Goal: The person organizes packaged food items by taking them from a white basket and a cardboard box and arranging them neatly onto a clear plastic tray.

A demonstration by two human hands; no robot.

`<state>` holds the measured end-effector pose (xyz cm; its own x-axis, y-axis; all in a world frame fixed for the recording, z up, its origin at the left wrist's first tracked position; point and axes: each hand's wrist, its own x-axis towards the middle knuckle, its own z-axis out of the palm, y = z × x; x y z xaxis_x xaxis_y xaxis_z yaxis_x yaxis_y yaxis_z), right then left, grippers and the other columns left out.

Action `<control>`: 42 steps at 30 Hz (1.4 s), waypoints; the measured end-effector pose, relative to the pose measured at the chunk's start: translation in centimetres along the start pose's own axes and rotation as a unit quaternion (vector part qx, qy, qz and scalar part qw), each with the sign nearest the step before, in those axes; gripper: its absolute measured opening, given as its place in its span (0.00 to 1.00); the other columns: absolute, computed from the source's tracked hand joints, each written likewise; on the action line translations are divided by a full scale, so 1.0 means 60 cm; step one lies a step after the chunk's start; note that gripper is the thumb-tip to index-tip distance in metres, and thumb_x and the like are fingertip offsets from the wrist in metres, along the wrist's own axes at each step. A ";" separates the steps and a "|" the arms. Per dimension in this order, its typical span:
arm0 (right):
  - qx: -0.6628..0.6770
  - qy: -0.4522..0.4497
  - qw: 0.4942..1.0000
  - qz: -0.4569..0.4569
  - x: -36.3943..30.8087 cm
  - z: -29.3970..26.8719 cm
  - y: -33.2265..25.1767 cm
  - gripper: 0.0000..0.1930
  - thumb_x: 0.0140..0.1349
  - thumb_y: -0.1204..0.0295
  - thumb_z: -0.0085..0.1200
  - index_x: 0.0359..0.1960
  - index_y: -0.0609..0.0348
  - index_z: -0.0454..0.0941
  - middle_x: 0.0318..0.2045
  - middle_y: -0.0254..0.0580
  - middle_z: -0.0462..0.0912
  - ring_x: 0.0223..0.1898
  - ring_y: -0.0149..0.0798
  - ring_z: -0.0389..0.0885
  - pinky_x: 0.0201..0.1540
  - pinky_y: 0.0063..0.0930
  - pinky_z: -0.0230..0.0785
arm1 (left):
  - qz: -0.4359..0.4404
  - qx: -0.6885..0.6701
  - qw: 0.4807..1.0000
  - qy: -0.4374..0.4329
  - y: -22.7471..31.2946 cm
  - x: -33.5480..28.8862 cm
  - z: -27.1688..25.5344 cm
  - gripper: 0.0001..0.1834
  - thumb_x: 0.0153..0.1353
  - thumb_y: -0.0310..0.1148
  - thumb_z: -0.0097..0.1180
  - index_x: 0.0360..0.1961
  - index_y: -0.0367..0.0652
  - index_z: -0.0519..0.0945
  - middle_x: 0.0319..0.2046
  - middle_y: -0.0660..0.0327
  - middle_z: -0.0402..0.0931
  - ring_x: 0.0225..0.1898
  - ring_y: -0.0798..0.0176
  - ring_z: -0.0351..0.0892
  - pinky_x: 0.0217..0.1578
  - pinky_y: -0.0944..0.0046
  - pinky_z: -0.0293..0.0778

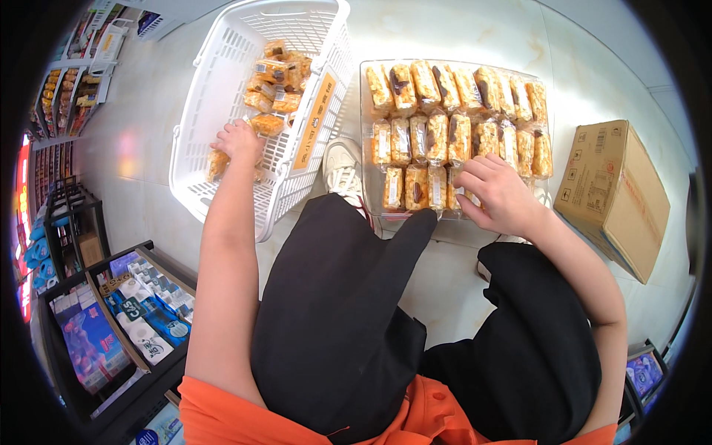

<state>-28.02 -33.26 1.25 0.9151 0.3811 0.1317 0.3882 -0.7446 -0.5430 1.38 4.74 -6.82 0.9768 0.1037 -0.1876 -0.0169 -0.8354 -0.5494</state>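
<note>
Inside a white plastic basket, my left hand reaches down with fingers apart, over and beside several wrapped pastries. Its fingertips are partly hidden, and I see nothing held in them. To the right, a clear plastic tray holds rows of similar wrapped pastries standing close together. My right hand is bent over the tray's nearest row, thumb and fingers closed around a wrapped pastry that is mostly covered by the hand.
A brown cardboard box stands right of the tray. My shoe is between basket and tray. At lower left, a black shelf holds packaged goods; snack racks stand farther back. Another rack is at lower right.
</note>
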 end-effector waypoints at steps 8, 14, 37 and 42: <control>0.003 0.009 1.000 -0.004 0.001 -0.003 0.005 0.07 0.53 0.75 0.56 0.32 0.58 0.72 0.29 0.40 0.72 0.34 0.44 0.73 0.38 0.36 0.63 | 0.033 -0.066 0.997 -0.001 -0.027 -0.019 -0.026 0.33 0.43 0.45 0.70 0.49 0.44 0.72 0.51 0.54 0.73 0.52 0.46 0.73 0.49 0.53 0.74; 0.048 0.038 0.997 0.036 0.007 -0.018 0.000 0.09 0.52 0.75 0.56 0.35 0.58 0.73 0.31 0.43 0.74 0.33 0.46 0.75 0.40 0.38 0.67 | 0.014 -0.418 0.903 0.101 -0.081 0.011 -0.121 0.25 0.41 0.46 0.73 0.31 0.43 0.73 0.31 0.63 0.78 0.32 0.59 0.80 0.38 0.60 0.78; 0.637 0.121 0.737 0.189 0.104 -0.087 -0.034 0.28 0.61 0.62 0.60 0.59 0.62 0.66 0.36 0.38 0.80 0.28 0.26 0.78 0.29 0.19 0.70 | 0.423 -0.626 0.585 -0.296 0.071 -0.230 -0.371 0.24 0.49 0.35 0.72 0.38 0.47 0.67 0.36 0.58 0.80 0.34 0.74 0.79 0.31 0.75 0.75; 0.725 0.084 0.640 0.238 0.086 -0.108 -0.040 0.23 0.66 0.61 0.53 0.56 0.61 0.66 0.30 0.34 0.80 0.16 0.24 0.74 0.18 0.16 0.64 | 0.511 -0.641 0.435 -0.373 0.092 -0.251 -0.327 0.37 0.45 0.33 0.75 0.54 0.38 0.69 0.42 0.61 0.80 0.43 0.71 0.79 0.45 0.70 0.74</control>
<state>-23.49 -33.07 8.61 0.9381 0.1445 -0.3147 -0.3375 0.5846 -0.7378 -9.22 -12.01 8.98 0.2513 -0.9281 -0.2748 0.2392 -0.2155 0.9467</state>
